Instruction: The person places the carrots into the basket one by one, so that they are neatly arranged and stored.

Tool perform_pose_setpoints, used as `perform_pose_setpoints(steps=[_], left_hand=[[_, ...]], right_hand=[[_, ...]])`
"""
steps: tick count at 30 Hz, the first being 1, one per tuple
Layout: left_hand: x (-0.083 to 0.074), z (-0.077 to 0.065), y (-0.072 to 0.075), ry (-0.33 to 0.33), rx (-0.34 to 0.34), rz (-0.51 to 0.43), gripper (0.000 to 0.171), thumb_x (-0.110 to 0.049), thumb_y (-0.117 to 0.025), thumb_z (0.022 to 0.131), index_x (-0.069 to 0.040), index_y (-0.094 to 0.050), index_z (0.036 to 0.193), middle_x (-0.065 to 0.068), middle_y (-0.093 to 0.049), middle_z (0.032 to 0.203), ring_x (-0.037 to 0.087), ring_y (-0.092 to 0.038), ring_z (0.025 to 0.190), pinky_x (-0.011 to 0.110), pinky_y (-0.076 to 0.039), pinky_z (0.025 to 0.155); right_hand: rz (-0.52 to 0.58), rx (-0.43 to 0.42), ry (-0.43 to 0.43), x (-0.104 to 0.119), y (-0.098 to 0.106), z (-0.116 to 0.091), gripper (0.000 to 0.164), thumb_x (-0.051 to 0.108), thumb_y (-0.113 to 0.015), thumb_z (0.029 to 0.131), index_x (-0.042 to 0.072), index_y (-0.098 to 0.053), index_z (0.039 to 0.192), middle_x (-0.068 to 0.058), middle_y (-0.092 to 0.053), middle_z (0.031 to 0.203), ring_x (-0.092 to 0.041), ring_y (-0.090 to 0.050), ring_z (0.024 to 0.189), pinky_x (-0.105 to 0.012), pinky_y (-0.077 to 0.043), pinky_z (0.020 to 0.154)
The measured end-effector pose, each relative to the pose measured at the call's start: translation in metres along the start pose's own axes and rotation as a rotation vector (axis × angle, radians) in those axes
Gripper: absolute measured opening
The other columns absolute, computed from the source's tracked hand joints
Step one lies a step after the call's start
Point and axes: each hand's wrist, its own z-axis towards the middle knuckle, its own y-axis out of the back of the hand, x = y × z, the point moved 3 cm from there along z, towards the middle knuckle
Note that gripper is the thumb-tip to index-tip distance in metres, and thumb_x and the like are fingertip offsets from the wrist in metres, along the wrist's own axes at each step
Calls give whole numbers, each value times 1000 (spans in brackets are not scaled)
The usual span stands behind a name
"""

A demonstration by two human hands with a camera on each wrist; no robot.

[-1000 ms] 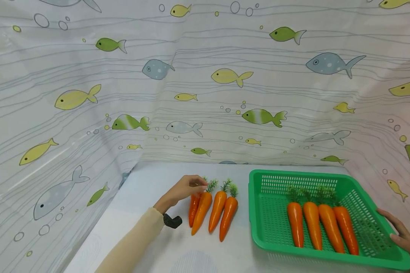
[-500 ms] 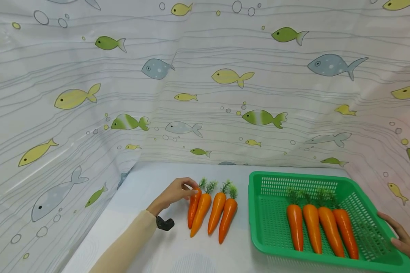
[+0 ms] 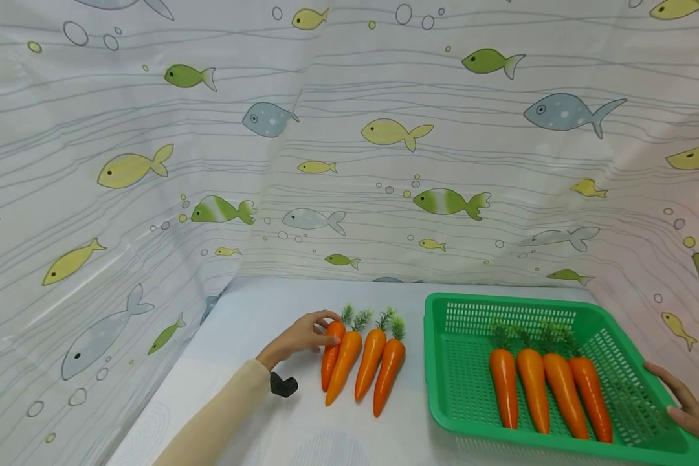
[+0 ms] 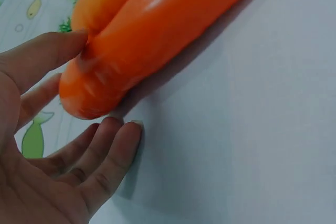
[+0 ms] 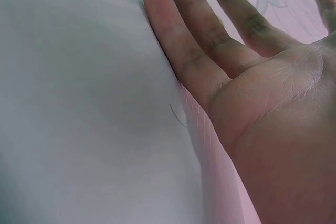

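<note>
My left hand (image 3: 298,335) is at the thick top end of the leftmost carrot (image 3: 329,369) in a row on the table. In the left wrist view its thumb (image 4: 55,51) lies on one side of this carrot (image 4: 152,32) and the fingertips sit at the other side, pinching its end. A lighter orange carrot (image 3: 345,367) lies right beside it, with two more carrots to the right, all with green tops. My right hand (image 3: 690,409) touches the right rim of a green basket (image 3: 431,369), fingers mostly straight in the right wrist view.
Inside the basket several carrots (image 3: 532,388) lie side by side, tops toward the back. A fish-patterned sheet (image 3: 338,213) walls in the white table (image 3: 268,440) at the back and sides. A black wrist device (image 3: 283,384) hangs by the left sleeve.
My left hand has drawn back left from above the carrot tops, then closed in on the leftmost carrot's upper end. My right hand stays at the basket rim.
</note>
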Motion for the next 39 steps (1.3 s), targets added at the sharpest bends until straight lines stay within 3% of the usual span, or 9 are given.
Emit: perform_pose_setpoints(steps=[5,10,14,20,23,32,39], left_hand=[[-4,3,-5,-22,26,60,52,-34,-81,91,-19,-62,137,14,-57,129,23,-64,94,38,-59,70],[-11,2,-6,-17,-4,82,47,-33,-81,91,-15,-61,130,14,-58,123,24,-63,83,39,-58,65],[-11,2,-5,5,-24,86,43,-34,-81,91,-15,-63,126,14,-59,120,25,-64,78,39,-59,64],[-6,3,-2,28,-48,109,39,-31,-79,92,-16,-68,126,13,-60,125,24,-64,91,37,-59,72],[-3,2,1,35,-73,111,38,-31,-79,91,-18,-69,125,11,-61,125,23,-63,97,36,-57,77],[-3,-8,12,27,-155,2,36,-26,-78,93,-16,-66,126,8,-62,126,22,-66,100,37,-60,78],[-6,-13,17,-2,-179,-110,51,-29,-79,93,-12,-62,138,6,-66,126,22,-69,96,44,-61,82]], right_hand=[[-21,8,4,0,0,1,68,-1,-19,110,45,-9,160,28,-18,142,17,-49,109,-22,-56,72],[-79,2,-16,0,1,0,69,0,-20,110,44,-5,161,29,-16,143,17,-49,108,-22,-56,71],[-59,1,-21,0,2,0,69,0,-20,110,44,-5,161,28,-15,143,16,-50,108,-23,-56,71],[-46,6,-132,3,0,-1,65,9,-19,112,52,0,157,28,-11,141,15,-51,104,-26,-59,72],[-33,16,-144,4,0,-2,65,9,-19,112,54,-1,156,29,-12,140,15,-51,104,-26,-59,73],[-57,20,-66,3,-1,-1,67,4,-19,112,52,-5,157,31,-12,142,17,-49,106,-21,-56,72],[-139,-13,-51,3,-1,-1,68,3,-20,111,48,-3,159,31,-11,143,18,-47,106,-22,-56,70]])
